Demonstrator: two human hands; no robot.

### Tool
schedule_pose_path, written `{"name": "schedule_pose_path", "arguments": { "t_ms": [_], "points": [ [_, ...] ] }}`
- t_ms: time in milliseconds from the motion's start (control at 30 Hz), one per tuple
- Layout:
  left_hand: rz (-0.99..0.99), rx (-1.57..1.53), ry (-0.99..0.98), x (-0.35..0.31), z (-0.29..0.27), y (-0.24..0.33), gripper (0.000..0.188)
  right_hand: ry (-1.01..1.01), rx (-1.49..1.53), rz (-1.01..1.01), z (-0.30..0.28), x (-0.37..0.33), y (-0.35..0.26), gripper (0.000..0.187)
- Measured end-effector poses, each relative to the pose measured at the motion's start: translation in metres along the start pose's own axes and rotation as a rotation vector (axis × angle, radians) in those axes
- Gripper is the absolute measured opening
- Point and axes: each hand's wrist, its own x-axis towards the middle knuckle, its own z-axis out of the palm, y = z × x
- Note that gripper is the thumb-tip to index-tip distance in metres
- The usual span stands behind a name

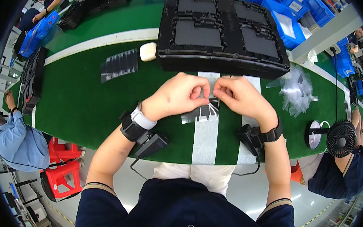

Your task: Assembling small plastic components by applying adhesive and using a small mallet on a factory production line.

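Close together over the middle of the green table [78, 126], both of my hands have their fingers pinched. My left hand [178, 94] has its thumb tip at the upper edge of a small dark film sheet [194, 115] with thin white strips on it. Just to the right, my right hand [244, 97] has thumb and forefinger pressed together. Whatever sits in either pinch is too small or hidden to name. Beyond the hands stands a black tray stack [223, 64] with several grey-bottomed compartments.
Another dark film sheet [119, 65] and a white rounded case [148, 51] lie left of the trays. Crumpled clear film pieces [296, 92] lie right, near a small black fan [341, 139]. Blue bins [288, 30] stand behind. Co-workers sit at both sides.
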Motion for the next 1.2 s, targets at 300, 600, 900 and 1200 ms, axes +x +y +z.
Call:
{"name": "schedule_pose_path", "arguments": {
  "t_ms": [300, 600, 900, 1200],
  "points": [
    [0.017, 0.015, 0.009, -0.004, 0.006, -0.003, 0.017, -0.025, -0.025, -0.003, 0.002, -0.006, -0.002, 0.010],
    [0.036, 0.055, 0.017, -0.003, 0.005, -0.001, 0.022, -0.026, -0.022, -0.009, 0.001, -0.006, -0.002, 0.013],
    [0.047, 0.094, 0.073, -0.003, -0.002, 0.006, 0.023, -0.014, 0.001, 0.018, -0.001, -0.003, -0.003, 0.020],
    [-0.004, -0.233, 0.019, -0.024, -0.051, 0.022, 0.012, -0.032, 0.055, 0.046, 0.000, -0.004, -0.001, 0.024]
  ]
}}
